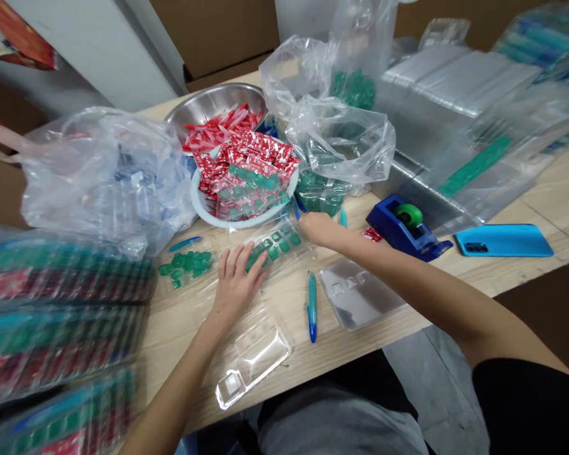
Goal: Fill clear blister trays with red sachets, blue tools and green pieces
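Observation:
My left hand (237, 275), fingers spread, rests on the left end of a clear blister tray (287, 253) with green square pieces in its pockets. My right hand (315, 229) is closed at the tray's far right end, beside a blue item; what its fingers hold is hidden. Loose green pieces (189, 264) lie left of my left hand, with a blue pen-like item (184, 244) above them. Nearer me are an empty clear tray (256, 354) and a teal-and-blue pen (312, 306). Behind my hands stands a white bowl (200, 205) of red packets.
Stacked filled packs (61, 316) stand at the left. A steel bowl (208, 95) and plastic bags (104, 170) are at the back. A tape dispenser (403, 227), a phone (505, 241) and clear packaging (455, 95) occupy the right.

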Available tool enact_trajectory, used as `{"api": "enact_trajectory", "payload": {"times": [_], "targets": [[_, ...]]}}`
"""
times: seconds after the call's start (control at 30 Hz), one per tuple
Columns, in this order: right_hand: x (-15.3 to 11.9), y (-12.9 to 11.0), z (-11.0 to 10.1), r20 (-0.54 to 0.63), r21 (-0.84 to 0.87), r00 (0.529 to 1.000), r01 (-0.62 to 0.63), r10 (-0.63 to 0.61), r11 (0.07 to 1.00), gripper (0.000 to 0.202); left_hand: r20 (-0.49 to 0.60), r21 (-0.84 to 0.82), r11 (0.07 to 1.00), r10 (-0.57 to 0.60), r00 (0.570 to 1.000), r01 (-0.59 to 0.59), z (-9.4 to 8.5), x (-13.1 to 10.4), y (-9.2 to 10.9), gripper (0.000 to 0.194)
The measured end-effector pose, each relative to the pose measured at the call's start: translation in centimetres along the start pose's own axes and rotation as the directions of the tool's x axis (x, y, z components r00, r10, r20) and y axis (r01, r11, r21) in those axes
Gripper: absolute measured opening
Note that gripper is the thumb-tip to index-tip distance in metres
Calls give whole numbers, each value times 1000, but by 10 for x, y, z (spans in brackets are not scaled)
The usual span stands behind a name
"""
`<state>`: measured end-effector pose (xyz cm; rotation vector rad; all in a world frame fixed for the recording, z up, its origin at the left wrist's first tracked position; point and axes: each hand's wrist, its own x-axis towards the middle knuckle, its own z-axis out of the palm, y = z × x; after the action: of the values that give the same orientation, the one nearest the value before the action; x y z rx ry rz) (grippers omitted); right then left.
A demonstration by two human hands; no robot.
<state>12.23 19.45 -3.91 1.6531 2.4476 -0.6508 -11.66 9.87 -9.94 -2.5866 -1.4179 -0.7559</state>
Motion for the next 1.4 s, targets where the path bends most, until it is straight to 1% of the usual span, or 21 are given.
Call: {"api": "enact_trajectory", "payload": {"times": [0.07, 0.13, 0.23, 0.33, 0.4, 0.5, 0.6, 0.67, 0.73, 0.8, 0.93, 1.03, 1.13, 1.23, 1.33, 1.4], "targets": [[-8, -3, -1, -23, -54, 999, 21, -23, 998, 30, -2, -4, 1000, -7, 1000, 7, -1, 0, -1, 37], [-9, -6, -1, -39, -92, 998, 41, -45, 995, 40, 0, 2, 1000, -7, 1000, 7, -1, 0, -2, 37], [-1, -10, 0, -25, -125, 999, 42, -45, 991, 52, -3, 38, 999, 20, 1000, -20, -2, -1, -3, 36], [10, -13, 3, -4, -149, 1000, 29, -30, 988, 56, -28, 82, 995, 56, 998, -53, -4, -2, -4, 36], [11, -13, 7, -3, -165, 999, 32, -32, 986, 57, -60, 122, 989, 92, 994, -84, -5, -2, -4, 36], [0, -8, 15, -3, -186, 999, 37, -39, 982, 53, -94, 177, 977, 136, 986, -118, -6, -1, -3, 34], [-18, -3, 22, -29, -213, 998, 47, -55, 976, 49, -83, 182, 976, 136, 987, -120, -5, 0, -3, 33], [-22, -2, 21, -63, -231, 995, 58, -74, 971, 51, -75, 175, 977, 137, 988, -122, -4, 0, -4, 32], [-17, -5, 16, -88, -243, 992, 67, -91, 968, 51, -74, 165, 979, 134, 988, -121, -4, 0, -6, 33], [-6, -9, 10, -93, -247, 991, 73, -98, 966, 47, -68, 156, 981, 129, 989, -118, -4, -1, -7, 34], [14, -13, -1, -70, -247, 991, 91, -111, 965, 43, -74, 167, 976, 155, 985, -141, -3, -1, -10, 38], [17, -10, -3, -49, -254, 987, 139, -156, 957, 42, -88, 153, 976, 170, 982, -155, -3, -1, -11, 38], [13, -6, -3, -29, -259, 981, 176, -190, 950, 39, -63, 111, 986, 135, 989, -128, -3, -1, -11, 37], [3, -3, 1, -18, -263, 977, 200, -212, 944, 36, -63, 118, 987, 117, 991, -109, -3, 0, -8, 34], [-15, 3, 8, -5, -266, 975, 214, -224, 940, 34, -64, 149, 982, 125, 990, -115, -4, 0, -6, 32], [-31, 8, 12, 12, -268, 979, 201, -206, 942, 33, -59, 152, 982, 125, 990, -115, -3, 0, -5, 32]]}}
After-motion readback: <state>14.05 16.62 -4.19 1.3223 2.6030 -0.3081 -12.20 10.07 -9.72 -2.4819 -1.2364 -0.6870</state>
